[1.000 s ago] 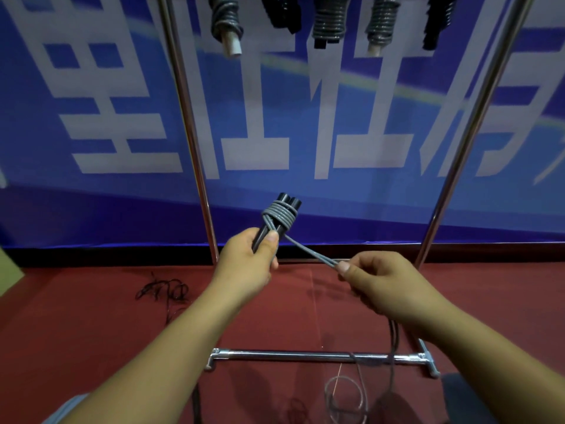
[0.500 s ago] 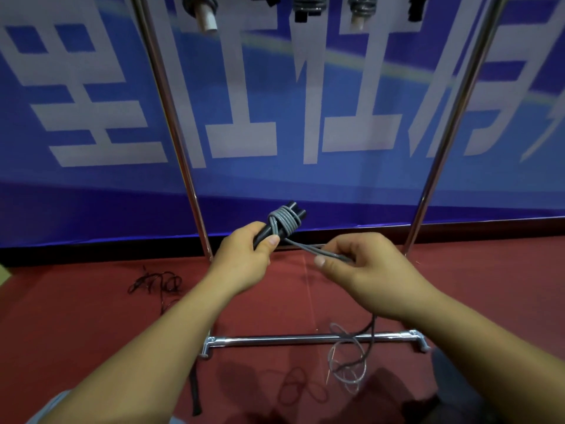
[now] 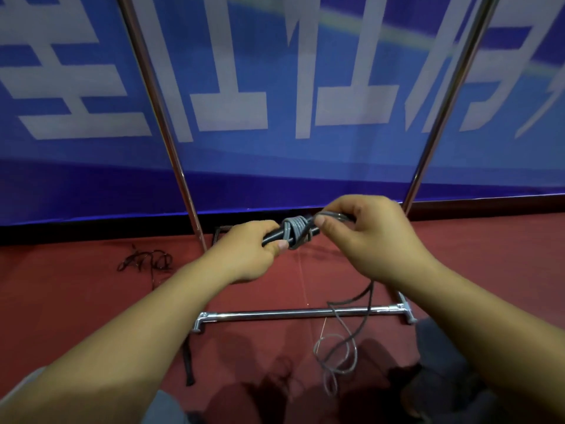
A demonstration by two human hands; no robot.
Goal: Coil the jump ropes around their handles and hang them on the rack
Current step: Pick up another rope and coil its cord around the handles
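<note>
Several grey turns already sat banded round the black handles (image 3: 276, 235), and the handles had dropped from nearly upright a second before to almost level, out in front of the rack (image 3: 293, 313). Left hand (image 3: 244, 255) had its grip clamped on the lower end of those handles, thumb pressed right beside the coil (image 3: 295, 229). Right hand (image 3: 373, 237) had swung in from well off to the side, where it was pulling the rope (image 3: 345, 335) taut, and now sat tight against the far end of the handles, its grip pinched on the cord and carrying it over the top of the bundle. That was another wrap going on! The slack below told the same story: where the cord had trailed off toward the rack's base bar, a loose loop now dangled in front of that bar and puddled on the red floor (image 3: 76, 289) nearer the person. Plenty of rope was left to wind, by my reckoning, so the hanging was some way off; the rack's top rail was out of shot. One more dark tangle (image 3: 146, 260) lay on the floor to the left of the rack's left upright, likely waiting its turn. Behind the rack stood a blue banner (image 3: 275, 87) with big white characters.
</note>
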